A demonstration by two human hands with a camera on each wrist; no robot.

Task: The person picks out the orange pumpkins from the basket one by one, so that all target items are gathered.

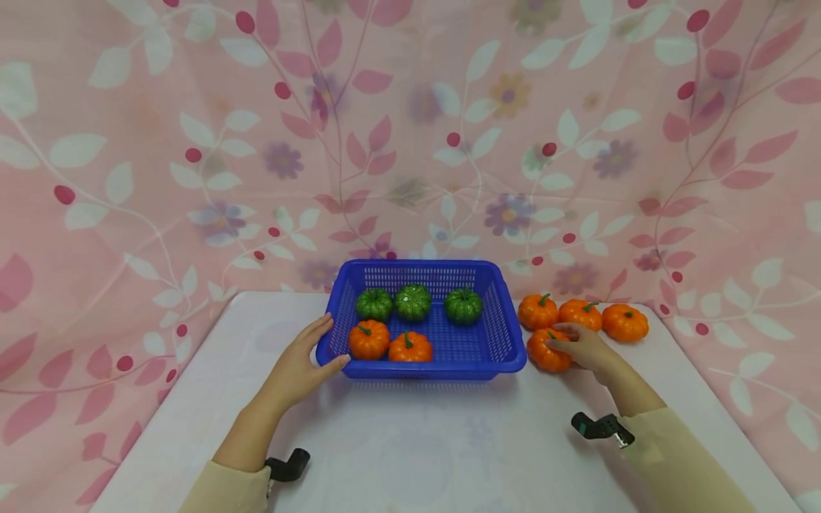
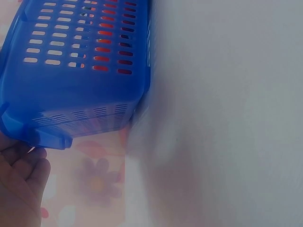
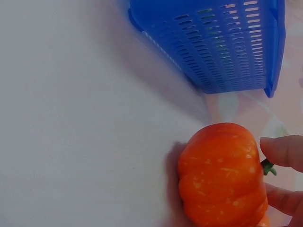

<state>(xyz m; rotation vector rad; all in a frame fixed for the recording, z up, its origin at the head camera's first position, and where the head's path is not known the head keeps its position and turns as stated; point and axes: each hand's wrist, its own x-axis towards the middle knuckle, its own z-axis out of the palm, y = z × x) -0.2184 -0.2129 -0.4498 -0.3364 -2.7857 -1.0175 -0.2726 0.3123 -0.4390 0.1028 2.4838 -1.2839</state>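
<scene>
A blue plastic basket (image 1: 449,369) with slotted walls stands upright on the table. Inside it, three green pumpkins (image 1: 464,306) lie towards the back and two orange pumpkins (image 1: 368,340) at the front left. My left hand (image 1: 300,368) holds the basket's left rim, thumb at the front corner; in the left wrist view its fingers (image 2: 35,163) curl beneath the rim. To the right of the basket, my right hand (image 1: 585,347) grips a small orange pumpkin (image 3: 220,175) with a green stem, thumb beside the stem and fingers at its far side.
Three more orange pumpkins (image 1: 625,323) form a row at the table's back right, just behind my right hand. A pink floral cloth (image 1: 410,142) hangs behind the white table (image 1: 423,449). Black wrist cameras (image 1: 288,465) sit on both wrists.
</scene>
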